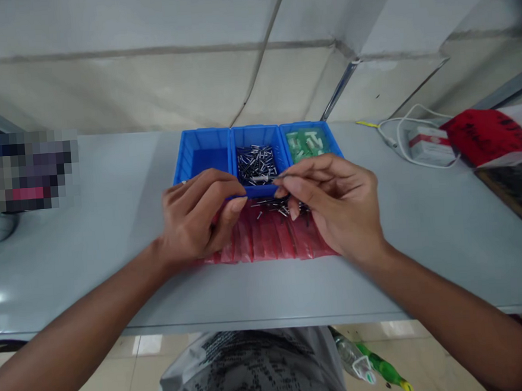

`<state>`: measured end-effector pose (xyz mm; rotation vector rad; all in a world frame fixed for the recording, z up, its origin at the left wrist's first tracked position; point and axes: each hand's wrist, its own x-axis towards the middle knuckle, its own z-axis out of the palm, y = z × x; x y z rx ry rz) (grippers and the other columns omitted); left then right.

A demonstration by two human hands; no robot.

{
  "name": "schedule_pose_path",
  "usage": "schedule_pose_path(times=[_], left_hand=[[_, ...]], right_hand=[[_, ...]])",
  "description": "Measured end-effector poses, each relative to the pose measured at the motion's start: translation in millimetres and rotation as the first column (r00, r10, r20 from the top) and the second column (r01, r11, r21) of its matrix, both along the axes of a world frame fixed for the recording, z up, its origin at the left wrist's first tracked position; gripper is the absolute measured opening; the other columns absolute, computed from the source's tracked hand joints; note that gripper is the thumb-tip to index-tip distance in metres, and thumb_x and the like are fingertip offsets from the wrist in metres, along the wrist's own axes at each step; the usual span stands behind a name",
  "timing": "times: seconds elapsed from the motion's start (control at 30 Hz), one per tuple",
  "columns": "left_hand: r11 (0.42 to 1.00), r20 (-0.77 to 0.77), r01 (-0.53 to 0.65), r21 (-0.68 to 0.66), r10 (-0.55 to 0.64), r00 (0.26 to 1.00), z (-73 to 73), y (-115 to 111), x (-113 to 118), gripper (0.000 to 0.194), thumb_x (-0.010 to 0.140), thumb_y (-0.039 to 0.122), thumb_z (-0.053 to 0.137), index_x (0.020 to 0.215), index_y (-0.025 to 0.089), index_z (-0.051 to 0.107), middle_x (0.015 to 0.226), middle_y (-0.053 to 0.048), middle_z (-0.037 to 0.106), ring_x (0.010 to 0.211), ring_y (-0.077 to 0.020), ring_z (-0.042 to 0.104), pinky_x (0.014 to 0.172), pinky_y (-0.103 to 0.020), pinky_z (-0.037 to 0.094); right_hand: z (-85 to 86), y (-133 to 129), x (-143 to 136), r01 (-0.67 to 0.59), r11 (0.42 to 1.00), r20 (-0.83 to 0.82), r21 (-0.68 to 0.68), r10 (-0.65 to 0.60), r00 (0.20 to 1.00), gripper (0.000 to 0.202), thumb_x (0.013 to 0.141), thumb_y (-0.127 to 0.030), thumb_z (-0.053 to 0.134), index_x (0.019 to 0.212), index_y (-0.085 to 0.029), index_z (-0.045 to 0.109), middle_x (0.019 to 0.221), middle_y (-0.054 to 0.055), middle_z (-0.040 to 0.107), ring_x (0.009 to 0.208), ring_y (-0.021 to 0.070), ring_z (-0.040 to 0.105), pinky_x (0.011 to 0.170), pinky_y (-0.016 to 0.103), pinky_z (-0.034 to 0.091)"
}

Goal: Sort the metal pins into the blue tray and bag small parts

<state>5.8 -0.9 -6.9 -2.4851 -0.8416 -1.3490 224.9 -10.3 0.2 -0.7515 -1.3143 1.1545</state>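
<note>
My right hand (337,199) pinches a slim metal pin, perhaps a screw or rivet, between thumb and forefinger, just above the near edge of the middle blue bin (261,191). That bin holds a heap of small silver and dark metal fasteners (257,160). My left hand (204,211) is closed, fingers curled and thumb near the forefinger; whatever it may hold is hidden. Below both hands lies a row of red plastic packets (264,240), with loose fasteners (282,207) scattered over their far end.
The left blue bin (207,157) shows its bare floor. In the right blue bin (332,140) is a green bag (306,144) with white pieces. To the right are a white cable (403,144), a small box (430,145) and a red bag (484,135). Bottles (383,368) lie below the table (268,296).
</note>
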Motion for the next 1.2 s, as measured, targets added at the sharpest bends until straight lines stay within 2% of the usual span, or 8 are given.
schedule_pose_path(times=[0.1, 0.2, 0.3, 0.37, 0.43, 0.77, 1.0, 1.2], left_hand=[[1.0, -0.008, -0.024, 0.001, 0.024, 1.0, 0.7, 0, 0, 0.006, 0.093, 0.012, 0.058, 0.092, 0.014, 0.064, 0.086, -0.005, 0.072, 0.077, -0.0138, 0.068, 0.065, -0.026, 0.049], [0.999, -0.044, -0.034, 0.023, 0.035, 0.998, 2.2, 0, 1, 0.004, 0.089, 0.009, 0.063, 0.091, 0.012, 0.065, 0.087, -0.005, 0.072, 0.076, -0.0129, 0.068, 0.065, -0.025, 0.049], [0.999, -0.077, -0.039, 0.034, 0.041, 0.996, 2.7, 0, 1, 0.005, 0.088, 0.008, 0.065, 0.092, 0.012, 0.065, 0.088, -0.004, 0.072, 0.077, -0.0128, 0.068, 0.067, -0.025, 0.051], [0.998, -0.095, -0.053, 0.033, 0.056, 0.994, 2.3, 0, 1, 0.006, 0.089, 0.009, 0.064, 0.092, 0.013, 0.065, 0.089, -0.003, 0.072, 0.077, -0.0128, 0.069, 0.067, -0.025, 0.051], [0.997, -0.105, -0.064, 0.03, 0.067, 0.992, 1.6, 0, 1, 0.005, 0.089, 0.011, 0.063, 0.093, 0.014, 0.065, 0.09, -0.003, 0.072, 0.077, -0.0127, 0.069, 0.066, -0.025, 0.051], [0.998, -0.122, -0.06, 0.026, 0.063, 0.991, 0.6, 0, 1, 0.005, 0.089, 0.011, 0.064, 0.092, 0.015, 0.065, 0.088, -0.002, 0.072, 0.076, -0.0123, 0.068, 0.066, -0.024, 0.052], [0.997, -0.122, -0.052, 0.055, 0.058, 0.991, 1.2, 1, 1, 0.005, 0.089, 0.012, 0.065, 0.092, 0.016, 0.065, 0.087, -0.001, 0.072, 0.074, -0.0121, 0.068, 0.063, -0.024, 0.051], [0.998, -0.086, 0.007, 0.066, -0.001, 0.996, -0.7, 2, 0, 0.015, 0.09, 0.018, 0.07, 0.104, 0.014, 0.065, 0.091, -0.003, 0.075, 0.077, -0.0128, 0.07, 0.068, -0.024, 0.055]], right_hand=[[2.6, 4, 4, 0.0, 1.0, -0.008, 0.011, 0.0, 1.0, 0.02, 0.096, -0.02, 0.067, 0.114, -0.026, 0.073, 0.113, 0.003, 0.078, 0.094, 0.0171, 0.075, 0.067, 0.028, 0.063], [6.2, 4, 9, -0.043, 0.988, 0.278, 0.146, 0.001, 0.961, 0.023, 0.098, -0.023, 0.063, 0.119, -0.027, 0.072, 0.107, 0.003, 0.078, 0.086, 0.0168, 0.075, 0.065, 0.029, 0.061], [3.7, 2, 12, -0.246, 0.879, 0.748, 0.409, -0.168, 0.642, 0.021, 0.096, -0.022, 0.065, 0.115, -0.02, 0.074, 0.1, 0.006, 0.079, 0.085, 0.0216, 0.074, 0.074, 0.037, 0.061], [-2.0, 2, 11, -0.407, 0.794, 0.876, 0.451, -0.306, 0.374, 0.024, 0.096, -0.018, 0.062, 0.118, -0.016, 0.072, 0.106, 0.01, 0.077, 0.095, 0.0271, 0.073, 0.082, 0.044, 0.062], [-8.8, 1, 10, -0.471, 0.774, 0.906, 0.423, -0.341, 0.252, 0.027, 0.097, -0.013, 0.058, 0.122, -0.014, 0.07, 0.109, 0.011, 0.076, 0.101, 0.028, 0.071, 0.086, 0.045, 0.062], [-17.7, 2, 10, -0.519, 0.705, 0.875, 0.484, -0.397, 0.276, 0.026, 0.099, -0.01, 0.052, 0.116, -0.014, 0.071, 0.104, 0.011, 0.072, 0.096, 0.0243, 0.067, 0.086, 0.041, 0.062], [-9.3, 3, 6, -0.366, 0.742, 0.78, 0.562, -0.328, 0.533, 0.026, 0.097, -0.008, 0.053, 0.106, -0.016, 0.075, 0.1, 0.012, 0.068, 0.095, 0.0232, 0.065, 0.084, 0.041, 0.059], [-0.7, 2, 5, -0.181, 0.843, 0.605, 0.506, -0.197, 0.772, 0.023, 0.097, -0.011, 0.058, 0.114, -0.021, 0.071, 0.103, 0.008, 0.07, 0.094, 0.0184, 0.068, 0.082, 0.036, 0.058]])
